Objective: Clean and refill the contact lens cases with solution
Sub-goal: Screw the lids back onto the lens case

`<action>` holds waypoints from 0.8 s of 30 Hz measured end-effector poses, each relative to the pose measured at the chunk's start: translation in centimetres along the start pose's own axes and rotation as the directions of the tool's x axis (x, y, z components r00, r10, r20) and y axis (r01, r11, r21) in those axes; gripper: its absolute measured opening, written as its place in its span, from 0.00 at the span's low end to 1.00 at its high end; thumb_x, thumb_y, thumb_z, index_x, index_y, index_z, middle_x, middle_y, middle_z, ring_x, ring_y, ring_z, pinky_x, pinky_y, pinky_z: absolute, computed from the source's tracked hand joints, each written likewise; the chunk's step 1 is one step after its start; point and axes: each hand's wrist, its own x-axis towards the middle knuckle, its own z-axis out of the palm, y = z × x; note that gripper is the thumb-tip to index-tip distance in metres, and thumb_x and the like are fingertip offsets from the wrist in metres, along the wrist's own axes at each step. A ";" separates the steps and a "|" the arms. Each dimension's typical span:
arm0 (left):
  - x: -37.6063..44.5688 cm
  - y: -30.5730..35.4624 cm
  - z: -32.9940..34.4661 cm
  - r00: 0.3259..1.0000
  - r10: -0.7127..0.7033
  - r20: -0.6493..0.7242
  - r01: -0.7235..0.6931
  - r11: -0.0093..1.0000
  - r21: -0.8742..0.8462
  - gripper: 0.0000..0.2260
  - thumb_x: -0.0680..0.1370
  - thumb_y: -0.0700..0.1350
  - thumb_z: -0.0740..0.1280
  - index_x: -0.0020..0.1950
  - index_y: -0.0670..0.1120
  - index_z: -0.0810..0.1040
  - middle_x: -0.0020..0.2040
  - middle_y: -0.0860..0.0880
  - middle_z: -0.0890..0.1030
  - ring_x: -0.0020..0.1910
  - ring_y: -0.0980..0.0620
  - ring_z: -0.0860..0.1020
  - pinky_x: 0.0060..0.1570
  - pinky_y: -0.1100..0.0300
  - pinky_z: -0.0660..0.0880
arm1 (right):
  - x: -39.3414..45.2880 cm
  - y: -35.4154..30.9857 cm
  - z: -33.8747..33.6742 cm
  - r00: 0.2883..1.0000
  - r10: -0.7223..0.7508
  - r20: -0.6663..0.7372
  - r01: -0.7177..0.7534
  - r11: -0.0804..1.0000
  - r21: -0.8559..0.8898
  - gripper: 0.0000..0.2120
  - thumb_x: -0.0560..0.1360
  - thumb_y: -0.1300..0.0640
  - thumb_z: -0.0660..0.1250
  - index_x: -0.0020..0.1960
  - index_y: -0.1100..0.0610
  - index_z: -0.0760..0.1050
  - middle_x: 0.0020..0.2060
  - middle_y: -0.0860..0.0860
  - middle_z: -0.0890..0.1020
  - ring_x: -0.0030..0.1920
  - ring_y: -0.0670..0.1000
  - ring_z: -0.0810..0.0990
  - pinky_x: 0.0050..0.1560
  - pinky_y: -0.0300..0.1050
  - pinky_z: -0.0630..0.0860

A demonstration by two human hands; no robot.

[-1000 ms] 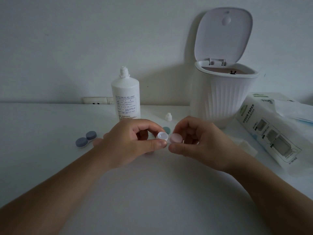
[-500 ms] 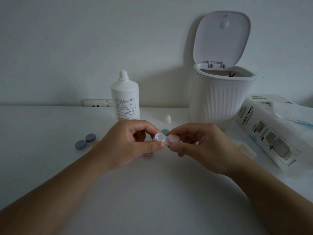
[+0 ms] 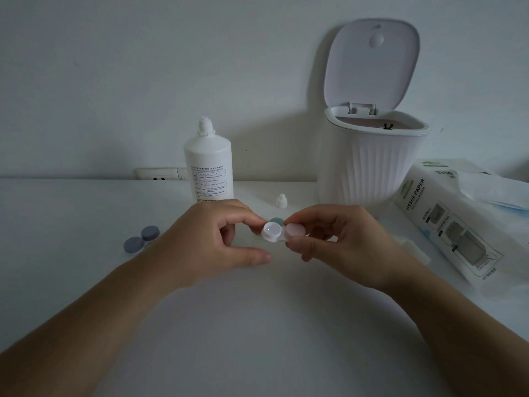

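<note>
lens case (image 3: 277, 231) between both hands, right hand (image 3: 340, 239) pinching pink-capped end, left hand (image 3: 211, 242) perhaps touching

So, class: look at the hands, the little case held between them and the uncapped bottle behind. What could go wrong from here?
1. The lens case is held above the table by fingertips only; the right hand pinches the pink-capped end, so it may slip or tip, and the open well would spill anything in it.
2. The solution bottle stands uncapped just behind the left hand; a knock could topple it.
3. Its small cap lies loose and could roll off.
</note>
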 end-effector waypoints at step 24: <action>-0.1 -1.7 0.2 0.980 -0.088 0.178 0.043 0.969 0.241 0.08 0.69 0.67 0.67 0.45 0.69 0.79 0.45 0.70 0.77 0.37 0.66 0.76 0.34 0.71 0.66 | 0.0 0.1 -0.2 1.000 0.020 0.006 -0.020 1.000 0.020 0.06 0.73 0.57 0.77 0.50 0.51 0.84 0.39 0.50 0.86 0.36 0.54 0.84 0.45 0.51 0.81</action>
